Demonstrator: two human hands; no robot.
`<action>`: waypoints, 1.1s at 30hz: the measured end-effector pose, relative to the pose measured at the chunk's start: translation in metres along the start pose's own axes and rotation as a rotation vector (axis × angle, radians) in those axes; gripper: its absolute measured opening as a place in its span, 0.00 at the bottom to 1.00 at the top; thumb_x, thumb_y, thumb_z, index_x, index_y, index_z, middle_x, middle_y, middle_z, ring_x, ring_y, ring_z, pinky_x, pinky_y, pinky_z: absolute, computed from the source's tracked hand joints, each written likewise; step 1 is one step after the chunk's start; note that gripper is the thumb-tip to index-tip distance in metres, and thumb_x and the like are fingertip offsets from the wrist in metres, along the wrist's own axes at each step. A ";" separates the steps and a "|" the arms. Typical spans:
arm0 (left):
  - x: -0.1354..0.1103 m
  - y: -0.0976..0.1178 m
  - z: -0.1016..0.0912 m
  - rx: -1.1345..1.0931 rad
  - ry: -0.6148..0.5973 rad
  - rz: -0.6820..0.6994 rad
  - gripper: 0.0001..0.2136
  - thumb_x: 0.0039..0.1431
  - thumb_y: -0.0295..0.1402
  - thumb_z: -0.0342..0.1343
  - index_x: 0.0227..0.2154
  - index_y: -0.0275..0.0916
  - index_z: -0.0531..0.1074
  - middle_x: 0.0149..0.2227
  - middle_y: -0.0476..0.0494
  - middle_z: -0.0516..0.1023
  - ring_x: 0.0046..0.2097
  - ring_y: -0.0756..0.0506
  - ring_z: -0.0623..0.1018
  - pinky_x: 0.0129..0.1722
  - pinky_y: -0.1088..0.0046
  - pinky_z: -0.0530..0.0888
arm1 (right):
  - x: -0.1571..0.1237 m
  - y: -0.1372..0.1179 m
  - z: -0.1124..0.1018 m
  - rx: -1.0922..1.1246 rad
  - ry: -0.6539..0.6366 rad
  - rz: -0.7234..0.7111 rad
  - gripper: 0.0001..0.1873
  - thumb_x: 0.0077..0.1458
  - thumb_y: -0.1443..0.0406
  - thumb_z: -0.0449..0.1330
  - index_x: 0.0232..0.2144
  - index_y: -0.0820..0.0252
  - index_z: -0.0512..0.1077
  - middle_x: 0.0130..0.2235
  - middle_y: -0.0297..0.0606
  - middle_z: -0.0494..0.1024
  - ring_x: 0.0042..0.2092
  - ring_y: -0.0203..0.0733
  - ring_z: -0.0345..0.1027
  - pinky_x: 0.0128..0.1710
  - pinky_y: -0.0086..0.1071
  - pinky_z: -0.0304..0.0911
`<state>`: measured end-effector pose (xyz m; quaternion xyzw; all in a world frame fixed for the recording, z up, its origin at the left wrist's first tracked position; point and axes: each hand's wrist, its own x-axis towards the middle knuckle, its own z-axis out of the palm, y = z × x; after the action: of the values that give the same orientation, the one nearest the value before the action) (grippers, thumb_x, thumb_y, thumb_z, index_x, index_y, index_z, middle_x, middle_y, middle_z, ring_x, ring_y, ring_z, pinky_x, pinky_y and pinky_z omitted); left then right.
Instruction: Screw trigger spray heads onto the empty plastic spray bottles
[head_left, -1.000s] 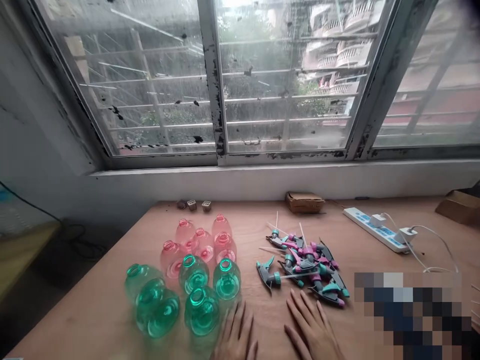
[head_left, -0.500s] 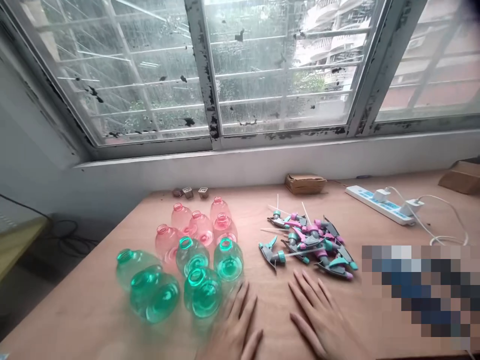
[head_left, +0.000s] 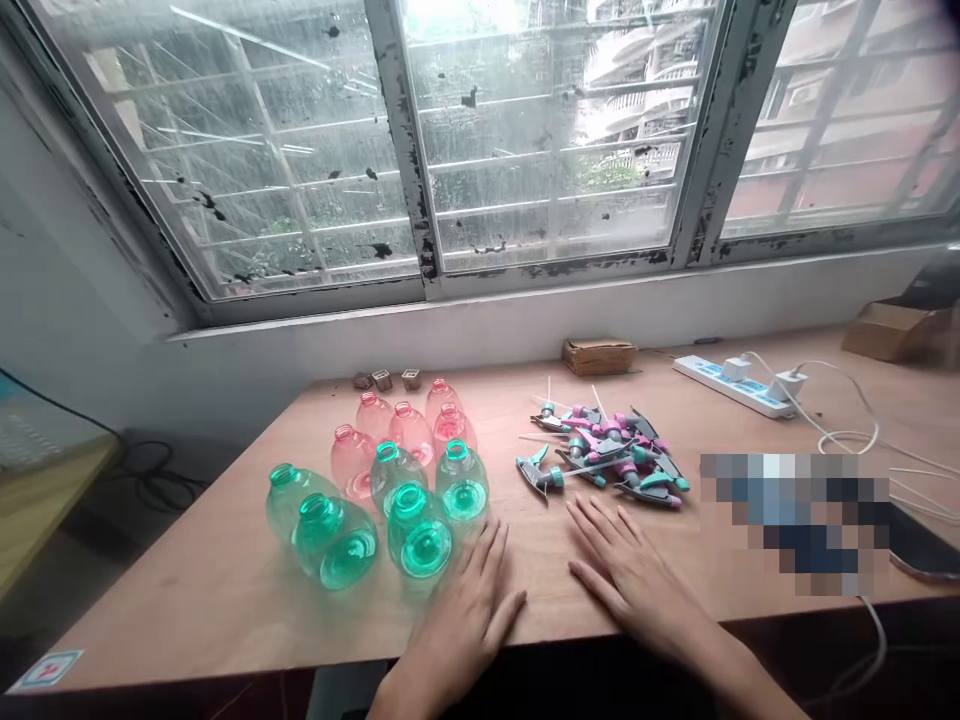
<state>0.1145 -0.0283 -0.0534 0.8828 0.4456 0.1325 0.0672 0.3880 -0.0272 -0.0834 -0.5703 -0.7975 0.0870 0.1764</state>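
Both palms lie down on the table [head_left: 225, 600]: my L hand [head_left: 471, 590] w/ fingers nearly together & thumb out, my R hand [head_left: 625, 568] w/ fingers slightly spread. At L hand's 10 o'clock, just beside it, I've 5 green bottles [head_left: 418, 535], open-necked; 5 pink bottles [head_left: 411, 435] sit behind them, approx 11 o'clock. Grey, pink & teal spray heads [head_left: 611, 450] lie heaped near R hand, 12 o'clock; power strip [head_left: 739, 388] farther off, 1 o'clock

No text can be read for certain; the sticker [head_left: 49, 669] on the table [head_left: 187, 610] bears an unclear red character.
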 end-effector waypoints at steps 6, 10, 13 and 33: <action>0.002 0.001 -0.003 0.009 -0.018 0.017 0.26 0.74 0.44 0.46 0.70 0.44 0.54 0.73 0.40 0.53 0.72 0.36 0.58 0.68 0.52 0.64 | 0.000 0.001 -0.003 0.021 -0.021 -0.020 0.33 0.70 0.47 0.45 0.71 0.52 0.51 0.74 0.38 0.49 0.74 0.53 0.41 0.71 0.60 0.42; 0.003 0.001 -0.003 0.017 -0.015 0.023 0.25 0.73 0.42 0.47 0.69 0.45 0.55 0.73 0.40 0.55 0.71 0.35 0.60 0.66 0.51 0.67 | -0.002 0.002 -0.001 0.033 -0.018 -0.019 0.32 0.70 0.48 0.47 0.70 0.50 0.55 0.73 0.38 0.53 0.73 0.54 0.43 0.70 0.61 0.43; 0.000 0.002 -0.004 0.006 0.035 0.040 0.28 0.72 0.39 0.50 0.70 0.43 0.51 0.71 0.38 0.59 0.70 0.36 0.63 0.65 0.52 0.70 | -0.001 -0.001 -0.004 0.037 0.016 -0.040 0.31 0.70 0.50 0.49 0.69 0.52 0.57 0.72 0.42 0.57 0.72 0.56 0.48 0.70 0.61 0.47; -0.015 -0.040 -0.021 -0.231 0.563 -0.228 0.32 0.67 0.48 0.54 0.69 0.49 0.50 0.65 0.36 0.67 0.66 0.28 0.68 0.62 0.38 0.68 | 0.052 -0.041 -0.033 -0.002 0.076 0.032 0.22 0.62 0.63 0.62 0.57 0.58 0.67 0.55 0.50 0.77 0.47 0.58 0.78 0.38 0.42 0.76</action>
<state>0.0695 -0.0163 -0.0456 0.7425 0.5246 0.4129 0.0553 0.3496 0.0054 -0.0296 -0.5862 -0.7810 0.0671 0.2046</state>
